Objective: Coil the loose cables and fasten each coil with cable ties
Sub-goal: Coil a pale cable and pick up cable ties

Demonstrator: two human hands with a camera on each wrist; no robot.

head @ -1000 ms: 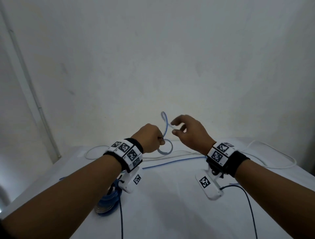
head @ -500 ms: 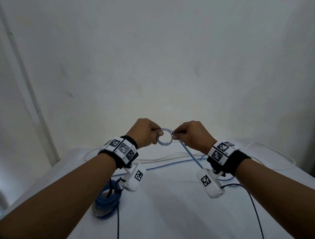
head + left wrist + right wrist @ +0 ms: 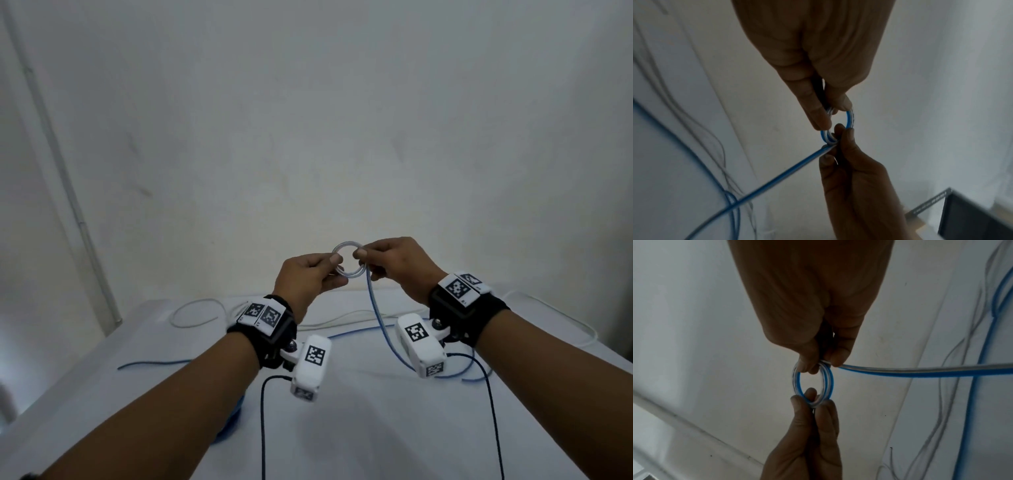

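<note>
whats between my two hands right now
Only the small blue-and-white cable coil, pinched by the left hand and right hand; clearest in both wrist views.

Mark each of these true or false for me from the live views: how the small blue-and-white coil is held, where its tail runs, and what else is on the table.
1. Both hands pinch the small blue-and-white coil. True: the left hand holds one side, the right hand the other.
2. The coil rests flat on the table. False: it is held up in the air in front of the wall.
3. The cable's tail leaves the coil on the right hand's side and hangs down to the table. True.
4. A cable tie is fastened round the coil. False: none shows on it.
5. A white cable lies on the table's far side. True.
</note>
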